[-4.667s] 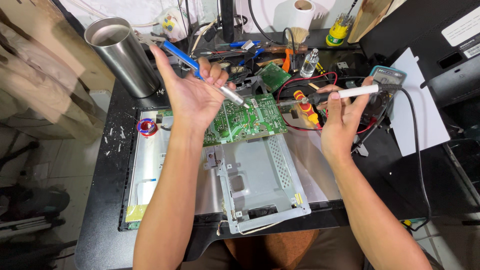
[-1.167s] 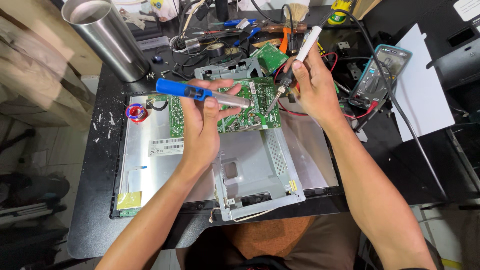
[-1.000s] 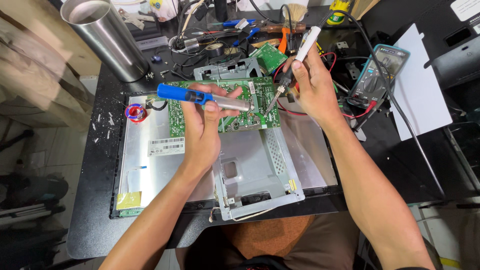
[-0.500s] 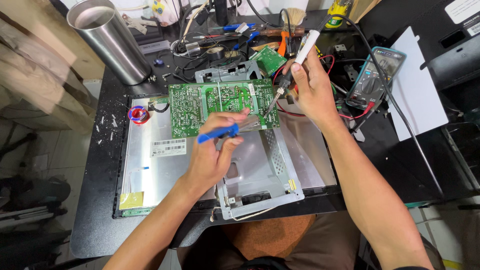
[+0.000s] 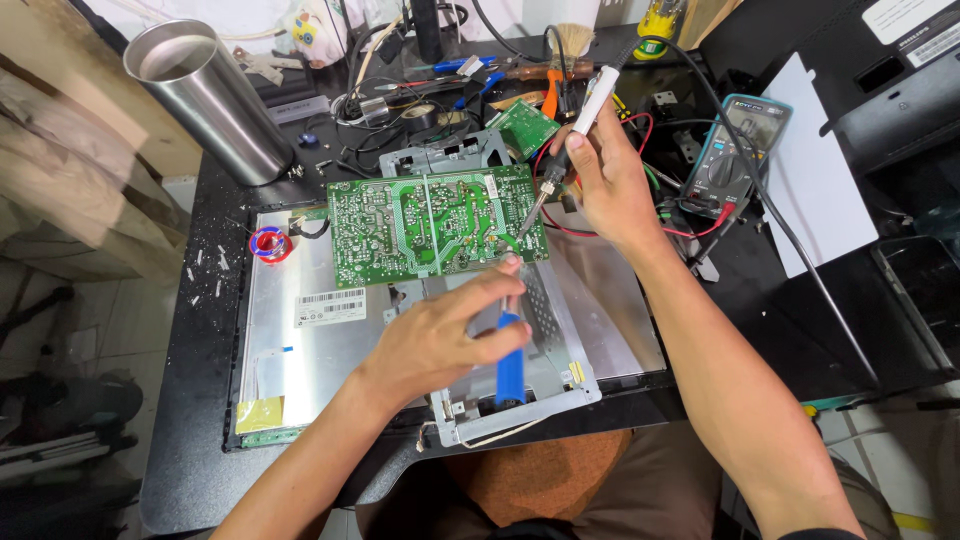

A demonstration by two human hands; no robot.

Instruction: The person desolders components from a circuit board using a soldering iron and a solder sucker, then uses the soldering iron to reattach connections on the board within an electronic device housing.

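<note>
Steel cup: contents not visible. Your left hand grips a blue-handled tool; your right hand grips a soldering iron over the green board.

Black workbench, cluttered. Lying directly on top: flat silver metal monitor panel, tilted steel cylinder tumbler, teal handheld multimeter, white paper sheet, tangled cables at back.

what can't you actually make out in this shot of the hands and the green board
Head view only:
- The blue-handled tool: its front end is hidden under the left hand.
- The soldering iron tip: too small to tell whether it touches the green circuit board.
- The multimeter screen: too small to read.
</note>
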